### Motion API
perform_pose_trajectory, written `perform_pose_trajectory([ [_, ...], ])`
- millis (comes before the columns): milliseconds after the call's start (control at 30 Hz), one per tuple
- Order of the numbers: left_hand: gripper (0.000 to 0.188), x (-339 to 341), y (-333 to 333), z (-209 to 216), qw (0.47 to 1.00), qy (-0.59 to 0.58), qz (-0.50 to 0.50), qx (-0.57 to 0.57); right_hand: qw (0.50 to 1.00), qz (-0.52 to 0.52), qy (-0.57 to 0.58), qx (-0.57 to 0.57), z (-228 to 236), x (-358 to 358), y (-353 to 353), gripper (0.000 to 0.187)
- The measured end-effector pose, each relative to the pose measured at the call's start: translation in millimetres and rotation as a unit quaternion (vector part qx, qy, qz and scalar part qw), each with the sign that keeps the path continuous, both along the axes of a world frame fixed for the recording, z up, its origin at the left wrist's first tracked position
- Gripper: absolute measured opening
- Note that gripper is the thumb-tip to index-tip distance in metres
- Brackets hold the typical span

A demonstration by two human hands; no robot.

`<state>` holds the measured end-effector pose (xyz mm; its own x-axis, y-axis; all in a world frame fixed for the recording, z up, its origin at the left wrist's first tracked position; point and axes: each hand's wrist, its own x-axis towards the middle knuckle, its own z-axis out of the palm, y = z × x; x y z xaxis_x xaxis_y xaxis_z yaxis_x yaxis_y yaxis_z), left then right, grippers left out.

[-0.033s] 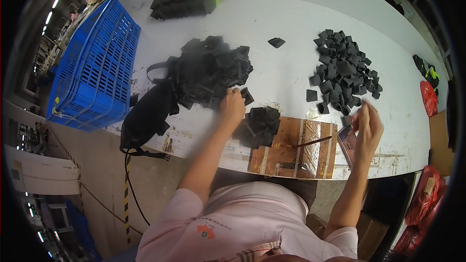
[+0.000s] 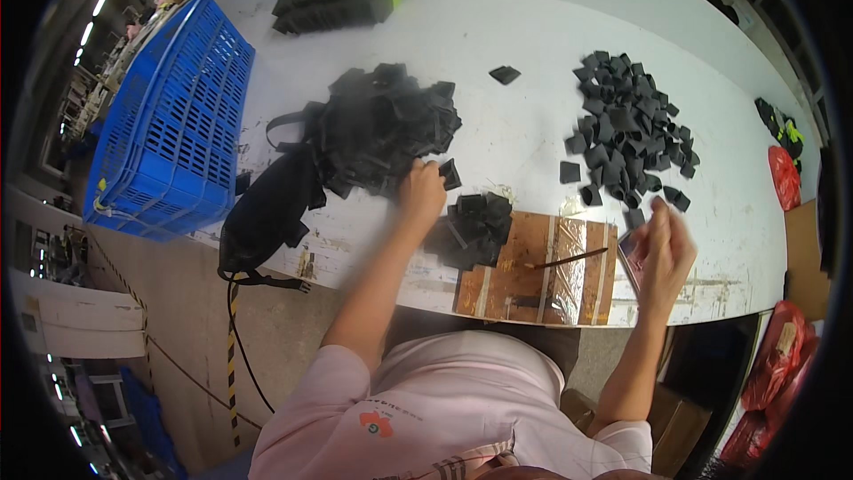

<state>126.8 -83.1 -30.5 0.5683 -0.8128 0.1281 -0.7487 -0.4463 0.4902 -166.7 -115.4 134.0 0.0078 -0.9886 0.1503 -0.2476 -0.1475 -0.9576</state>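
Holding the left hand point(image 2: 423, 188) at the near edge of a large heap of black pieces point(image 2: 378, 129), with fingers bent and close together, just beside 1 separate black piece point(image 2: 451, 174); cannot tell of anything pinched inside. Holding the right hand point(image 2: 666, 249) above the white table point(image 2: 533, 142), on the near side of a looser pile of small black pieces point(image 2: 631, 124), with fingers curled in (too blurred for a firm reading); cannot tell the opening or any hold. Partly behind the right hand, a flat rectangular object point(image 2: 631, 265). Between the 2 hands, nearer the body, a brown board point(image 2: 524, 280) with a dark stick point(image 2: 577, 257) across it and a smaller black pile point(image 2: 480, 229) overlapping its far left corner. Well to the left, a blue crate point(image 2: 182, 124).
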Motion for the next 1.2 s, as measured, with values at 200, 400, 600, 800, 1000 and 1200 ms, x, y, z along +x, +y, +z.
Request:
perform_pose_trajectory([
  [200, 0.008, -23.7, 29.7, 75.8, 0.886, 0.415, -0.202, -0.046, 0.970, 0.193, 0.138, -0.054, -38.2, 37.4, 74.8, 0.018],
  [400, 0.016, -89.2, 65.1, 98.0, 0.804, 0.555, -0.168, -0.131, 0.965, 0.165, 0.152, -0.139, -58.4, 56.7, 69.5, 0.017],
  [600, 0.014, -108.1, 78.6, 110.5, 0.755, 0.631, -0.054, -0.171, 0.908, 0.127, 0.268, -0.295, -59.1, 47.2, 71.7, 0.015],
  [800, 0.008, -107.6, 72.3, 110.5, 0.752, 0.648, -0.072, -0.098, 0.873, 0.130, 0.315, -0.348, -65.3, 42.8, 73.5, 0.019],
  [1000, 0.008, -111.4, 69.5, 101.7, 0.770, 0.627, -0.091, -0.073, 0.852, 0.152, 0.384, -0.322, -61.6, 35.3, 78.0, 0.017],
  [1200, 0.005, -124.9, 81.9, 108.9, 0.865, 0.435, -0.233, -0.088, 0.960, 0.130, 0.153, -0.194, -47.2, 33.3, 76.0, 0.016],
])
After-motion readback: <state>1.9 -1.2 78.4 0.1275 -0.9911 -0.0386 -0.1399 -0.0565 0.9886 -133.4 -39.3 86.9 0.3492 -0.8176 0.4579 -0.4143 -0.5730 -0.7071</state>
